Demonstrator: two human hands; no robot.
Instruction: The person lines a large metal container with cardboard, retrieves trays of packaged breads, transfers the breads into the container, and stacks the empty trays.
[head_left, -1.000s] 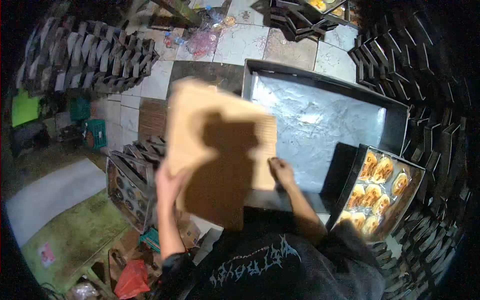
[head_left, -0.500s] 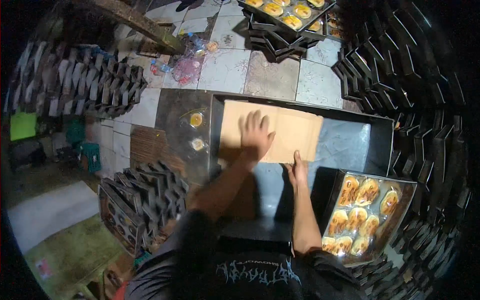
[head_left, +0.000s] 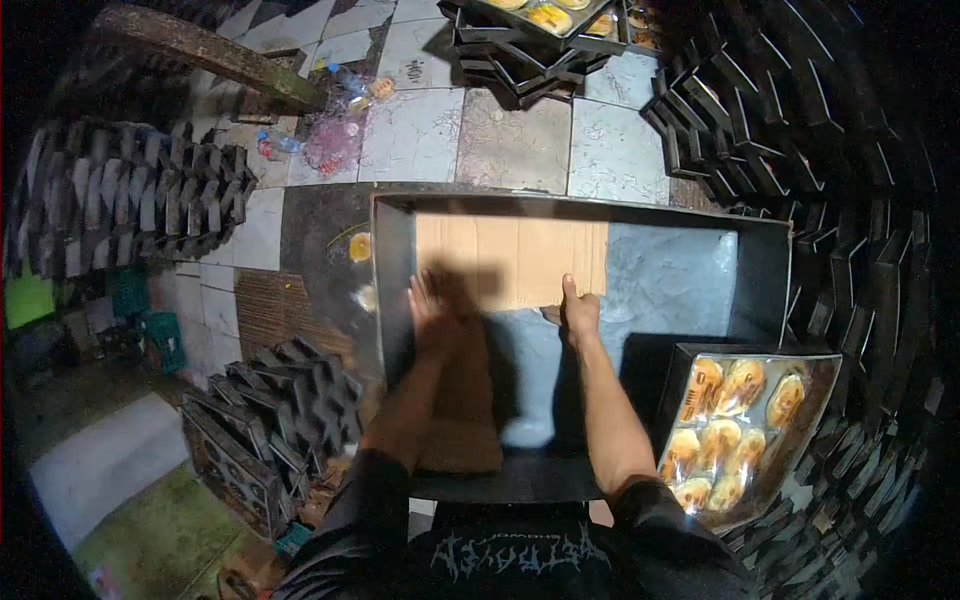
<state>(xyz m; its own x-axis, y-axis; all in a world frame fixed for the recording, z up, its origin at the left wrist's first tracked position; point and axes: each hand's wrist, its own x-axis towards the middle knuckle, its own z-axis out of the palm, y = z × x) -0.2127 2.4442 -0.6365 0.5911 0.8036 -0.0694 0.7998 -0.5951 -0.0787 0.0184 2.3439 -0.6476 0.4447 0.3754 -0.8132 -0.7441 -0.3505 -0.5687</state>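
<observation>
A sheet of tan cardboard lies in the back left part of a large dark rectangular box with a bluish-grey bottom. My left hand rests on the cardboard near the box's left wall, in shadow, its fingers stretched out. With thumb on top and fingers beneath, my right hand grips the front edge of the sheet toward its right end. Shaded cardboard also shows in the front left of the box, below my left forearm.
A tray of wrapped round pastries overlaps the box's front right corner. Stacked dark trays stand at left, with more at far left and right. Behind are another pastry tray, a wooden beam and plastic litter on tiles.
The cardboard has gone from being held up over the box to lying inside it. My left hand has moved left across it toward the box wall. The view has shifted.
</observation>
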